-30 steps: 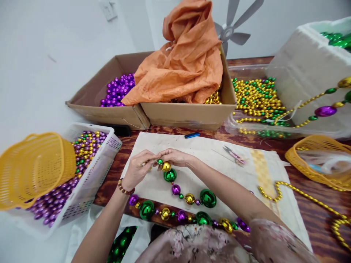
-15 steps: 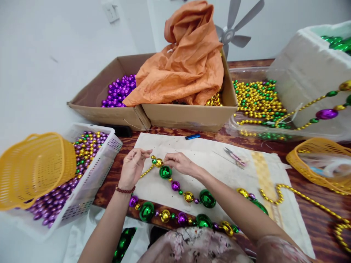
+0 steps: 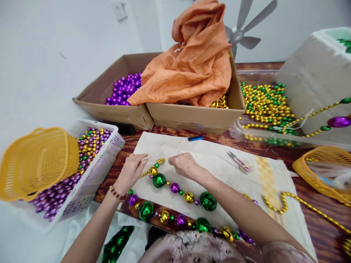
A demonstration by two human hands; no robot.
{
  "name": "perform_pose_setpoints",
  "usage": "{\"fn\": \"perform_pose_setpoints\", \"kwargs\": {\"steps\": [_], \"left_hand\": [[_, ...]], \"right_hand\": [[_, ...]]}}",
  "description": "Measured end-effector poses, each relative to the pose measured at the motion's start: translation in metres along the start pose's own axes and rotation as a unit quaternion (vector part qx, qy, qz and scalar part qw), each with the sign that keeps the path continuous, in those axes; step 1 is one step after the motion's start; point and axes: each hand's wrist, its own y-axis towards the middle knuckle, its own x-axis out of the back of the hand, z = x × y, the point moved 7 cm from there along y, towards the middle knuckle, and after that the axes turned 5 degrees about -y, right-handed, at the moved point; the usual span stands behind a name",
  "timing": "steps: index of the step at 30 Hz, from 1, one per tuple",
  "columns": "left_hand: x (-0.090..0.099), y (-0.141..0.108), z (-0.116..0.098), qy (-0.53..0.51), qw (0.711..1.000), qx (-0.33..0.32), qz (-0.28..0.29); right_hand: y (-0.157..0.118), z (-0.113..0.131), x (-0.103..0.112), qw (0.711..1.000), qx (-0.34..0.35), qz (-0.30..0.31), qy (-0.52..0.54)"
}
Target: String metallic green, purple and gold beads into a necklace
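Note:
A bead garland (image 3: 174,187) of green, purple and gold balls lies on the white cloth (image 3: 208,149). Its upper end, with a gold ball (image 3: 154,171) and a short row of small gold beads (image 3: 160,160), sits between my hands. My left hand (image 3: 132,171) is left of this end, fingers pinched together. On the other side my right hand (image 3: 185,165) is closed, knuckles up. Whatever either hand pinches is too fine to make out; a faint line, perhaps thread, shows between them. Another stretch of garland (image 3: 165,217) runs along the table's near edge.
Scissors (image 3: 238,161) and a blue lighter-like object (image 3: 195,138) lie on the cloth. Cardboard boxes (image 3: 192,118) with beads and orange fabric (image 3: 189,73) stand behind. A white basket (image 3: 90,190) and yellow basket (image 3: 38,164) are left; another yellow basket (image 3: 304,166) is right.
My hands have moved apart, the right one off the gold ball. The garland's upper end has shifted slightly left and down. The whole view has shifted a little.

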Motion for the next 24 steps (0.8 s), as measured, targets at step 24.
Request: {"fn": "perform_pose_setpoints", "kwargs": {"steps": [24], "left_hand": [[-0.058,0.006,0.004,-0.649,0.721,0.210,-0.122]], "right_hand": [[0.004,0.008,0.017,0.696,0.134,-0.181,0.682]]}}
